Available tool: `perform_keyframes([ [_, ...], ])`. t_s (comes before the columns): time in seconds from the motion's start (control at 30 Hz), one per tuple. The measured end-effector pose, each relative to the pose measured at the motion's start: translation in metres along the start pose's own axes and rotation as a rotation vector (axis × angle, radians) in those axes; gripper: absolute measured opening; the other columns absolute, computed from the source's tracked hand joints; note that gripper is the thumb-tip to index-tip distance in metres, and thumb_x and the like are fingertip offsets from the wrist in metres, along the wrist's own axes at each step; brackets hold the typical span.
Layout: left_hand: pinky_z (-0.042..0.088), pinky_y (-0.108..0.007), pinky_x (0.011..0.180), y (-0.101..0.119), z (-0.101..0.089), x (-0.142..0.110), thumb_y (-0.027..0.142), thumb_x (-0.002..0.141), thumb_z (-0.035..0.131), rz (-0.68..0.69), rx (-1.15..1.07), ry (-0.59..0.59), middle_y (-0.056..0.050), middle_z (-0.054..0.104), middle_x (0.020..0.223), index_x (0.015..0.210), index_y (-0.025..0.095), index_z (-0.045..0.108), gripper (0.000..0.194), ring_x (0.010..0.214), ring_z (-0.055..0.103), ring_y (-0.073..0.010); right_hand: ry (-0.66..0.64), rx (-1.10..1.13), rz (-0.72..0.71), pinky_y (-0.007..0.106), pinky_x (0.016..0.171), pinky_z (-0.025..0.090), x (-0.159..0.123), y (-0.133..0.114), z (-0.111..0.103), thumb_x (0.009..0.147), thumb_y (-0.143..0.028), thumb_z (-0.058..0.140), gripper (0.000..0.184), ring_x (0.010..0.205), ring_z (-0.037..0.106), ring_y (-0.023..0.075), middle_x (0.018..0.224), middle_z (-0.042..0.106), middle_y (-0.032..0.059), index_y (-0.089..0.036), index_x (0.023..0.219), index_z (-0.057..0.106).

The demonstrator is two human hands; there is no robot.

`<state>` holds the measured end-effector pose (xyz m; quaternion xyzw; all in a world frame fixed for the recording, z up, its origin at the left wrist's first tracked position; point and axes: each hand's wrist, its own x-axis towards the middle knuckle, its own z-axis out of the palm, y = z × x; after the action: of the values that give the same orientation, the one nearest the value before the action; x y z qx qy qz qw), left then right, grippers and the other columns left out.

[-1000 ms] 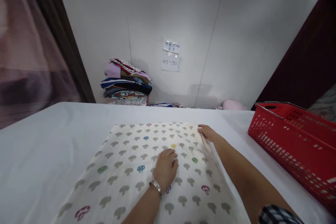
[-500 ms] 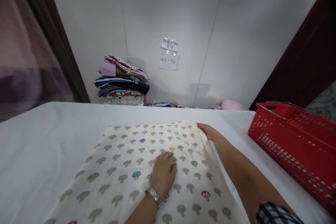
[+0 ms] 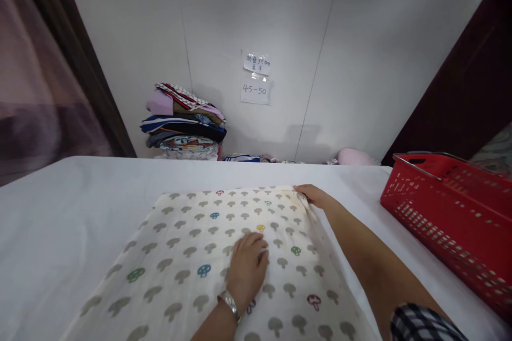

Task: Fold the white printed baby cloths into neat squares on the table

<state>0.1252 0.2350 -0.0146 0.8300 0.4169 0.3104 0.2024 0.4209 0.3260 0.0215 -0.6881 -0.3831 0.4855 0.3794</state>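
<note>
A cream cloth (image 3: pixel 180 256) printed with grey and a few coloured mushrooms lies spread over the white table in front of me. My left hand (image 3: pixel 247 267), with a silver bracelet at the wrist, rests flat on the middle of it, fingers extended and palm down. At the cloth's far right corner is my right hand (image 3: pixel 312 195), its fingers closed on the edge, where the fabric bunches slightly. Part of those fingers is hidden by the cloth and the angle of the hand.
A red plastic basket (image 3: pixel 452 218) with a metal handle stands on the table's right side. Beyond the far edge of the white table (image 3: pixel 100 186) is a stack of folded textiles (image 3: pixel 184 122). A pink item (image 3: pixel 356 156) lies at the back right, and paper signs (image 3: pixel 256 90) hang on the wall.
My right hand has shifted slightly left with the cloth's far right corner, and the fabric there is a bit more gathered. My left hand stays at nearly the same spot.
</note>
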Motion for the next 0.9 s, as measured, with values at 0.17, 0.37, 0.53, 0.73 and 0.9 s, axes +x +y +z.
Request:
perform_keyframes([
  [0.17, 0.037, -0.044, 0.094, 0.0, 0.0, 0.001, 0.016, 0.075, 0.049, -0.01, 0.005, -0.017, -0.003, 0.06, 0.105, 0.085, 0.024, 0.064, 0.02, 0.103, 0.051, -0.0212, 0.177, -0.159, -0.141, 0.026, 0.063, 0.043, 0.007, 0.003, -0.003, 0.064, -0.03, 0.063, 0.018, 0.074, 0.058, 0.0178, 0.076, 0.066, 0.0041, -0.016, 0.077, 0.064],
  [0.37, 0.036, -0.044, 0.094, 0.0, 0.0, 0.0, 0.018, 0.076, 0.048, -0.01, 0.001, -0.016, -0.003, 0.06, 0.106, 0.086, 0.024, 0.064, 0.02, 0.104, 0.05, -0.0219, 0.447, -0.381, -0.332, 0.027, 0.08, 0.037, 0.016, 0.009, -0.006, 0.065, -0.022, 0.059, 0.012, 0.095, 0.051, 0.0203, 0.092, 0.06, 0.0036, -0.02, 0.077, 0.062],
  [0.53, 0.036, -0.044, 0.093, 0.0, 0.0, 0.0, 0.018, 0.076, 0.049, -0.012, -0.003, -0.015, -0.003, 0.06, 0.105, 0.085, 0.024, 0.064, 0.019, 0.102, 0.051, -0.022, 0.504, -0.478, -0.362, 0.027, 0.079, 0.035, 0.007, 0.014, -0.006, 0.073, -0.026, 0.052, 0.015, 0.096, 0.05, 0.0197, 0.098, 0.058, 0.0049, -0.023, 0.083, 0.062],
  [0.73, 0.036, -0.044, 0.094, 0.001, 0.0, 0.0, 0.019, 0.076, 0.048, -0.008, -0.006, -0.002, -0.003, 0.06, 0.105, 0.086, 0.024, 0.064, 0.019, 0.103, 0.051, -0.0218, 0.377, -0.531, -0.276, 0.028, 0.063, 0.035, -0.003, 0.019, 0.0, 0.059, -0.031, 0.068, 0.021, 0.069, 0.053, 0.02, 0.056, 0.055, 0.0026, -0.02, 0.048, 0.054],
  [0.9, 0.036, -0.045, 0.095, 0.0, -0.002, 0.0, 0.019, 0.076, 0.049, -0.009, -0.02, -0.014, -0.003, 0.06, 0.106, 0.086, 0.023, 0.064, 0.019, 0.104, 0.051, -0.0217, 0.397, -0.453, -0.288, 0.027, 0.059, 0.035, -0.005, 0.018, 0.013, 0.058, -0.021, 0.063, 0.014, 0.063, 0.051, 0.0176, 0.054, 0.05, -0.0007, -0.019, 0.052, 0.051],
])
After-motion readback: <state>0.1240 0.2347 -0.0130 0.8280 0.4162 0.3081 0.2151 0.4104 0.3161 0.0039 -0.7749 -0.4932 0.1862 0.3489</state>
